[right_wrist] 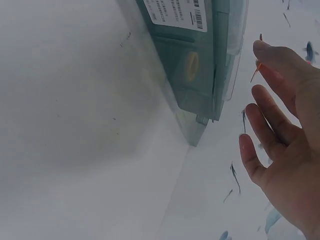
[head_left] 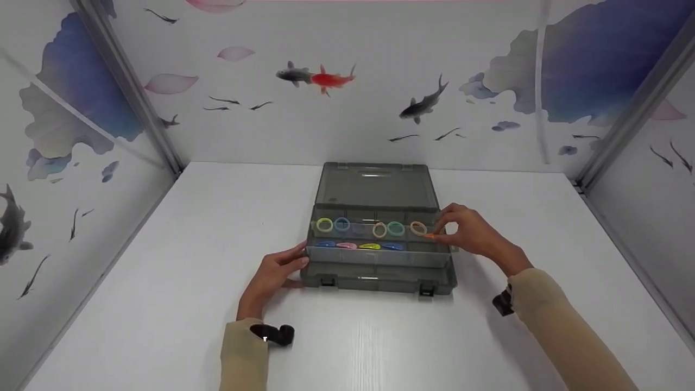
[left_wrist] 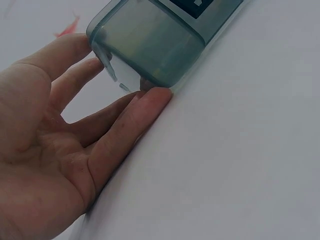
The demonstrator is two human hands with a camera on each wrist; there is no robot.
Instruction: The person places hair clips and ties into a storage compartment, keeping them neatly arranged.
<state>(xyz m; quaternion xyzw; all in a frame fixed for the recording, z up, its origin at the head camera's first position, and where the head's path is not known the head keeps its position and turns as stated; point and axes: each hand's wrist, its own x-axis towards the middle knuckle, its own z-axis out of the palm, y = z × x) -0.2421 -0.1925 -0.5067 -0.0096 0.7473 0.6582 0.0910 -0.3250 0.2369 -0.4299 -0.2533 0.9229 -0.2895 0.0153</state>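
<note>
A translucent grey storage box point(head_left: 378, 277) lies on the table with its lid point(head_left: 377, 186) folded back. My left hand point(head_left: 271, 277) holds its left side; in the left wrist view the fingers point(left_wrist: 132, 117) span the corner from upper edge to base. My right hand point(head_left: 472, 233) is over the box's right end, pinching a small orange hair clip point(right_wrist: 255, 73) between thumb and forefinger. Ring-shaped hair ties, among them yellow point(head_left: 324, 218), blue point(head_left: 342, 218) and teal point(head_left: 396, 222), stand in a back row. Before them lie blue, pink point(head_left: 346, 246) and yellow point(head_left: 370, 246) clips.
Two dark latches stand on the box's front, one of them the right latch point(head_left: 427, 290). A white label point(right_wrist: 177, 12) is stuck to the underside. Printed panels with painted fish point(head_left: 331, 80) enclose the white table point(head_left: 358, 336) at the back and sides.
</note>
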